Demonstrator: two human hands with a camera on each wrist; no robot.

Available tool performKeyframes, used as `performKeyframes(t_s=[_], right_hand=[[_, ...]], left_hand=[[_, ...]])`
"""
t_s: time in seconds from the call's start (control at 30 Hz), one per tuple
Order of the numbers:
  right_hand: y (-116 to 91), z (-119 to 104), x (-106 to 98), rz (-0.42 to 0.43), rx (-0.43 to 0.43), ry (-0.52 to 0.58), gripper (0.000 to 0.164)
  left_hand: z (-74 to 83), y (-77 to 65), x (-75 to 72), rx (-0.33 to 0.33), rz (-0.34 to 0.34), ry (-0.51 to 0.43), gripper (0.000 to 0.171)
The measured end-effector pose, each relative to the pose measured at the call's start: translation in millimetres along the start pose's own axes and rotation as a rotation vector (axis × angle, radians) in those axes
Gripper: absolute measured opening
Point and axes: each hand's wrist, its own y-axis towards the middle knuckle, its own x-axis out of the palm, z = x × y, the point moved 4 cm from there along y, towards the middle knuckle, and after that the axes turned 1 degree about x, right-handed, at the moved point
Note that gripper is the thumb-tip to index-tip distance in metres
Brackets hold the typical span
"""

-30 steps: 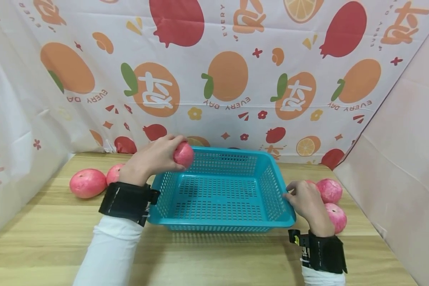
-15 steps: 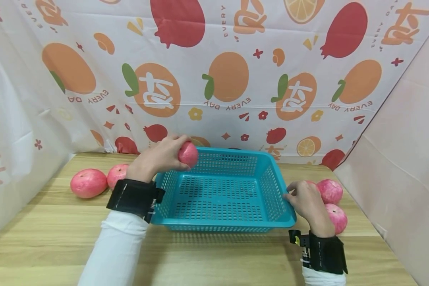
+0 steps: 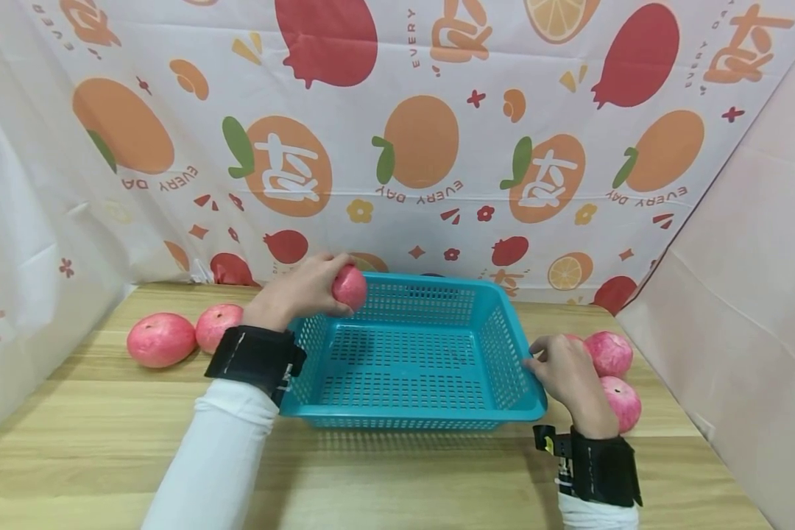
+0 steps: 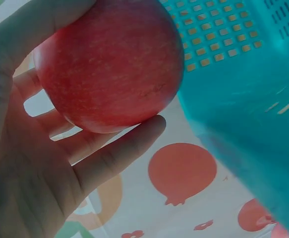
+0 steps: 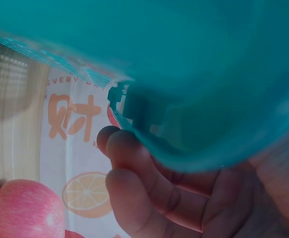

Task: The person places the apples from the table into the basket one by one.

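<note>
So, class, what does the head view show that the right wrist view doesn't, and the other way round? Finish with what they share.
Only the head view: the left grip, the red fruit it holds, and two pink fruits lying to its left.

Only the right wrist view: the palm side of the right grip, with its fingers curled at the rim of the basket.

Both: the right grip, the basket, the wooden table, the patterned sheet and at least one fruit near the right grip.

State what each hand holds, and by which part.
The left hand holds a round pink-red fruit by its sides, between thumb and fingers; the right hand grips the rectangular teal plastic basket by its right rim.
</note>
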Motion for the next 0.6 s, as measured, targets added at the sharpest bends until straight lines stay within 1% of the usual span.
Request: performKeyframes(t_s=[0.17,0.4,0.6], right_hand=[[-1,0,0,0.001,-0.003,0.007,0.023],[0,0,0,0.008,-0.006,0.008,0.023],[0,0,0,0.004,-0.007,0.007,0.023]], left_hand=[[-2.5,1.6,4.2,0.005,0.002,-0.014,0.078],[-1.5,4.9,7.6,-0.020,-0.014,-0.030,0.074],[-3.1,9.2,11.8,0.002,-0.006,-0.062,0.074]])
